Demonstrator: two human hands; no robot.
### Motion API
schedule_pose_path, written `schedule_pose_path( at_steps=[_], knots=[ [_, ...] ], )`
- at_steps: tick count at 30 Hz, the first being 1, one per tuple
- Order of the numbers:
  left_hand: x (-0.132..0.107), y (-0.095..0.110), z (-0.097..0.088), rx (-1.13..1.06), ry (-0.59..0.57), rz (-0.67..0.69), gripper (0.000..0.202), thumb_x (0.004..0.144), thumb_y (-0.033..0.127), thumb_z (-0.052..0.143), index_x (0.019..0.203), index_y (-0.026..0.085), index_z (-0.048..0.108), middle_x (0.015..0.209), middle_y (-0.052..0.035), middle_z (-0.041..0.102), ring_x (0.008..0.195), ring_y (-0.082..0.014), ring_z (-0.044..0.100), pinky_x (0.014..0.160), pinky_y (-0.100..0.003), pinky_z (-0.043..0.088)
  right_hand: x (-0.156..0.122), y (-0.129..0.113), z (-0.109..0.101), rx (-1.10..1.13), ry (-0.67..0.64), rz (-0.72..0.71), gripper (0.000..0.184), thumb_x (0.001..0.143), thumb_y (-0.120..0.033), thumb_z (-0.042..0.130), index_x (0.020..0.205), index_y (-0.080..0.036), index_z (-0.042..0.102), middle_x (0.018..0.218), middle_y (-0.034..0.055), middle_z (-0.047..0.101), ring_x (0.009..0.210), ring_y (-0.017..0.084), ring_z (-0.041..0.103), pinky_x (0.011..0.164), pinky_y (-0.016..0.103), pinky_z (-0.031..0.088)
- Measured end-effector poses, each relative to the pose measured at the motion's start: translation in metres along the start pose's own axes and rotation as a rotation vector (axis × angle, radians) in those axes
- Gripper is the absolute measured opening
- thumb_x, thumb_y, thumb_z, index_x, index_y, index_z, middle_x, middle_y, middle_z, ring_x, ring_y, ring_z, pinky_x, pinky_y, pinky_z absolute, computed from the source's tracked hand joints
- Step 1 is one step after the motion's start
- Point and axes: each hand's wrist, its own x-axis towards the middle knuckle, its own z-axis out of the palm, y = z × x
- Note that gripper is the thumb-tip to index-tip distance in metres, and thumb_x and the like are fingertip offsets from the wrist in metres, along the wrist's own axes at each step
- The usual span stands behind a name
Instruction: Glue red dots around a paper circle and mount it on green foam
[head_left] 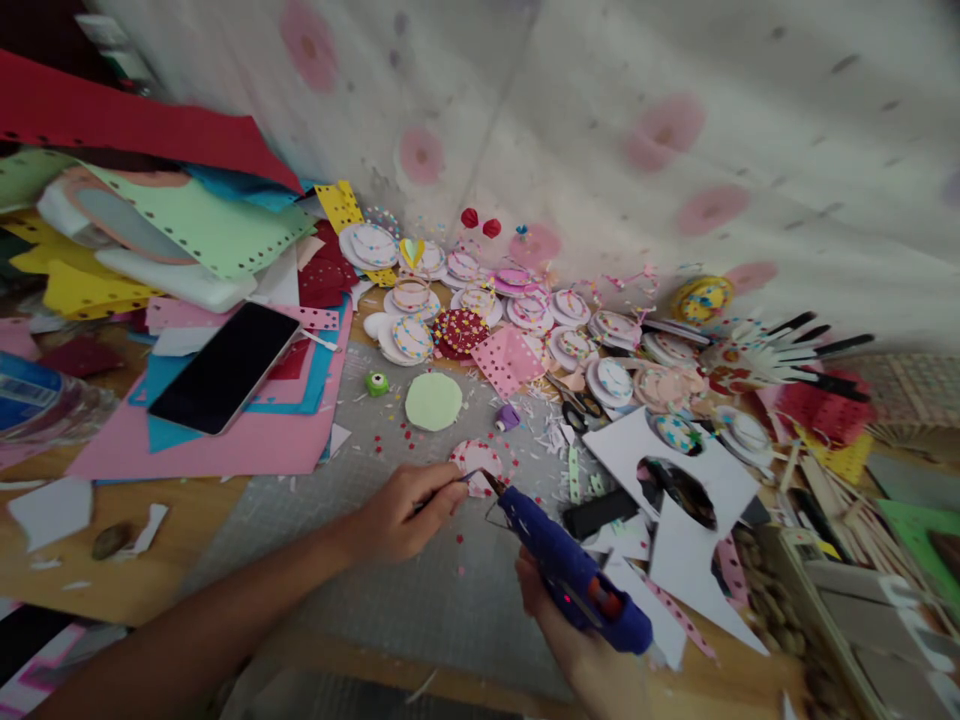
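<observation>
Holding | right hand: glue gun | left hand: slim dark tool

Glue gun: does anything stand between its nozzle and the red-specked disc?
Nothing visible blocks the nozzle, which shows over the disc. A thin dark tool in the left hand ends close beside it; I can't tell whether they touch.

No text is readable, the bottle label included.

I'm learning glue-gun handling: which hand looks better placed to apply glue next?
Probably the right hand: it holds the blue glue gun, its nozzle near the white disc; the left hand pinches a slim dark item.
</observation>
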Motion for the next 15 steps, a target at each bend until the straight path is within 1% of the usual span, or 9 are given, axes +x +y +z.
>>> schedule_pose_path(
  at_steps=[5,10,15],
  knots=[
    [-0.0003,-0.0013,0.0001,0.004,-0.001,-0.001,0.031,0.093,0.03,0.039,0.065,0.019,0.043,0.054,0.0048,0.037,0.049,-0.0092,0.035,0.046,-0.021,0.026,0.0004,0.0001,0.0002,0.003,-0.009,-0.012,0.03,0.074,-0.045,0.059,0.054,-0.024,0.052,0.044,-0.0035,0.052,0.043,0.016,0.05,0.047,0.025,0.043],
    [-0.0004,-0.0031,0.0,0.017,-0.024,-0.016,0.032,0.095,0.033,0.036,0.066,0.02,0.041,0.055,0.0051,0.037,0.049,-0.0096,0.035,0.048,-0.022,0.027,0.0005,0.0021,0.0008,0.0,-0.01,-0.015,0.029,0.075,-0.046,0.057,0.056,-0.024,0.055,0.049,-0.0014,0.057,0.047,0.017,0.054,0.045,0.025,0.043],
    [-0.0002,-0.0029,-0.0003,0.03,-0.028,-0.004,0.032,0.096,0.033,0.036,0.066,0.02,0.04,0.056,0.0055,0.036,0.05,-0.0097,0.035,0.049,-0.022,0.026,0.0003,0.0018,-0.0008,-0.016,-0.013,-0.017,0.028,0.075,-0.045,0.059,0.056,-0.024,0.055,0.045,-0.0025,0.054,0.045,0.016,0.052,0.045,0.024,0.043]
  ],
)
